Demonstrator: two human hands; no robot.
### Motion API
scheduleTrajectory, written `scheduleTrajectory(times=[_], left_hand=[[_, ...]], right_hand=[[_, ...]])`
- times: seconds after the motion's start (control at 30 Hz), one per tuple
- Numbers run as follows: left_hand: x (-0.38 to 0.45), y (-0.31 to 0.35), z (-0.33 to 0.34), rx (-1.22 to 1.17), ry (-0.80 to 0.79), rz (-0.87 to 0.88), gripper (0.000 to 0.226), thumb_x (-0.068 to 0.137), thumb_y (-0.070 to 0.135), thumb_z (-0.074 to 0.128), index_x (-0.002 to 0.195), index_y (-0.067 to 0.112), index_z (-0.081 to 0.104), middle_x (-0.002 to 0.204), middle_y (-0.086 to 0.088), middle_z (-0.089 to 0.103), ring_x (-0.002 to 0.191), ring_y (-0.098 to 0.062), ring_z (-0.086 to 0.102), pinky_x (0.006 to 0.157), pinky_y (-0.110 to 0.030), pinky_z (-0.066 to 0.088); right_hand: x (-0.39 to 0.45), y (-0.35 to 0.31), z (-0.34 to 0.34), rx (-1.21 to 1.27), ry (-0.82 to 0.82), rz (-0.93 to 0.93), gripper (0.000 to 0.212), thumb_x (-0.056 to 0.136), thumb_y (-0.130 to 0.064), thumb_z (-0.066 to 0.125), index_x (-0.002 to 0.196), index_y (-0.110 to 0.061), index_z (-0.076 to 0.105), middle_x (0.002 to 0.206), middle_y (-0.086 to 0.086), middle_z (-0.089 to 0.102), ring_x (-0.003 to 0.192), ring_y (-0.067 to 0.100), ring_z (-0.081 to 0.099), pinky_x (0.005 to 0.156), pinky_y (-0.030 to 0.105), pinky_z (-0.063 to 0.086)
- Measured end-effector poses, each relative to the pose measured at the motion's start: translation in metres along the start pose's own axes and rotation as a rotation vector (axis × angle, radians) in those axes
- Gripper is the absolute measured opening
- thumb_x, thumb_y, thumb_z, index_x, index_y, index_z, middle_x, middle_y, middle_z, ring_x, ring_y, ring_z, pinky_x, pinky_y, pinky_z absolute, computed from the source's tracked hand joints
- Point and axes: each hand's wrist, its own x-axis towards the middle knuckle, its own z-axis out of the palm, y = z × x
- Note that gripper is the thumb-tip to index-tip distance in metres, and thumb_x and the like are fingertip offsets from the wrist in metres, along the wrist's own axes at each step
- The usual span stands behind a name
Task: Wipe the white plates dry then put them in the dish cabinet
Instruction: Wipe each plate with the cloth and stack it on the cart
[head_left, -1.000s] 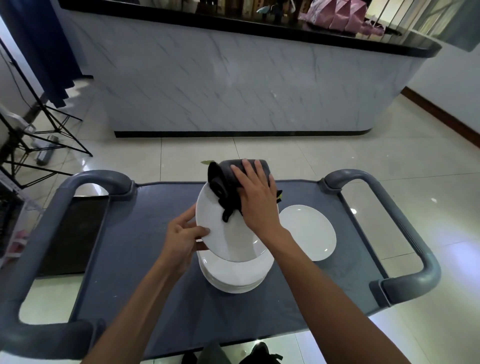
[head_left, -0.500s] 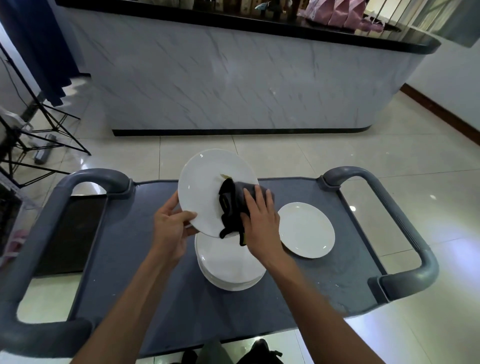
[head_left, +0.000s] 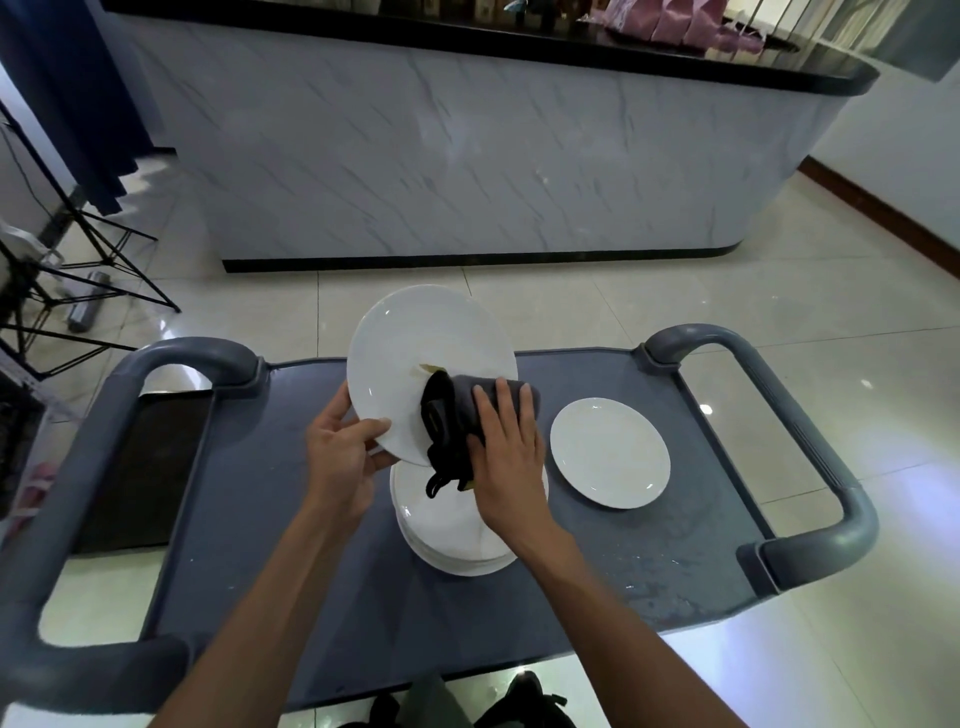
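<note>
Two hands on one tilted white plate above the stack of plates on the grey cart: left hand pinches its lower rim, right hand presses a dark cloth flat, fingers straight. Another single plate lies just right.

Both forearms bare up to bottom frame edge, no sleeves visible. Left hand and right hand ungloved; no rings, watch or wristbands seen on either. Nails looked short, detail too small to confirm. At bottom edge, betw. the arms, glimpsed grey-green trouser fabric and dark footwear, partly cut off.
</note>
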Motion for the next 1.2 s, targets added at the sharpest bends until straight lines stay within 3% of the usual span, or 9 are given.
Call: scheduleTrajectory(times=[0.1,0.3,0.53,0.67,0.73,0.8,0.9,1.0,1.2], left_hand=[[-0.001,0.001,-0.003,0.017,-0.025,-0.007,0.059,0.083,-0.015,0.051,0.13,0.021,0.064,0.1,-0.003,0.075,0.083,-0.029,0.066,0.075,-0.054,0.058],[-0.003,0.003,-0.006,0.045,-0.104,-0.029,0.062,0.082,-0.016,0.052,0.131,0.02,0.063,0.102,-0.007,0.075,0.079,-0.024,0.07,0.058,-0.037,0.057],[0.0,0.004,-0.011,0.085,-0.193,-0.052,0.063,0.081,-0.017,0.055,0.126,0.024,0.066,0.105,-0.008,0.076,0.083,-0.026,0.072,0.063,-0.042,0.06],[0.002,0.005,-0.014,0.12,-0.232,-0.065,0.063,0.079,-0.017,0.057,0.127,0.022,0.066,0.103,-0.011,0.075,0.083,-0.028,0.071,0.063,-0.043,0.06],[0.002,0.005,-0.016,0.134,-0.253,-0.07,0.062,0.079,-0.017,0.057,0.123,0.025,0.069,0.103,-0.012,0.075,0.083,-0.03,0.071,0.064,-0.045,0.061],[0.002,0.005,-0.017,0.145,-0.271,-0.065,0.062,0.078,-0.017,0.058,0.119,0.027,0.071,0.104,-0.013,0.075,0.085,-0.031,0.071,0.065,-0.046,0.062],[0.002,0.005,-0.02,0.148,-0.271,-0.037,0.061,0.076,-0.014,0.063,0.121,0.027,0.07,0.106,-0.013,0.075,0.087,-0.03,0.071,0.062,-0.043,0.06],[0.002,0.008,-0.024,0.137,-0.276,-0.008,0.062,0.067,-0.001,0.069,0.122,0.028,0.071,0.108,-0.012,0.074,0.089,-0.029,0.071,0.062,-0.042,0.059],[0.005,0.011,-0.025,0.179,-0.303,0.027,0.061,0.074,-0.01,0.068,0.12,0.03,0.071,0.104,-0.009,0.075,0.088,-0.027,0.072,0.059,-0.037,0.058]], right_hand=[[0.012,0.005,-0.012,0.044,0.047,0.006,0.056,0.105,-0.017,0.042,0.158,-0.022,0.024,0.169,0.002,0.005,0.155,0.026,-0.009,0.121,0.044,0.014],[0.032,0.018,-0.038,0.232,0.064,0.045,0.058,0.105,-0.012,0.044,0.158,-0.019,0.021,0.168,0.005,0.004,0.153,0.029,0.005,0.124,0.043,0.014],[0.05,0.02,-0.057,0.365,0.076,0.096,0.061,0.105,-0.015,0.048,0.159,-0.025,0.021,0.168,0.001,0.01,0.152,0.018,0.012,0.119,0.025,0.014],[0.062,0.019,-0.068,0.359,0.042,0.047,0.062,0.102,-0.014,0.051,0.157,-0.029,0.026,0.167,0.0,0.013,0.151,0.017,0.017,0.12,0.03,0.019],[0.066,0.019,-0.073,0.321,0.022,0.006,0.062,0.101,-0.013,0.055,0.156,-0.03,0.03,0.166,0.001,0.016,0.149,0.017,0.02,0.117,0.021,0.019],[0.07,0.018,-0.076,0.287,0.009,-0.033,0.064,0.098,-0.013,0.059,0.154,-0.031,0.033,0.164,0.0,0.021,0.147,0.015,0.023,0.112,0.012,0.017],[0.072,0.019,-0.082,0.285,-0.018,-0.081,0.07,0.094,-0.014,0.064,0.155,-0.03,0.033,0.159,-0.006,0.033,0.143,0.008,0.03,0.114,0.017,0.026],[0.073,0.02,-0.092,0.336,-0.057,-0.072,0.076,0.09,-0.02,0.071,0.154,-0.034,0.032,0.149,-0.015,0.043,0.129,-0.003,0.039,0.103,0.007,0.031],[0.068,0.018,-0.105,0.41,-0.086,-0.038,0.073,0.082,-0.017,0.078,0.144,-0.037,0.045,0.136,-0.018,0.056,0.123,0.006,0.052,0.105,0.028,0.046]])
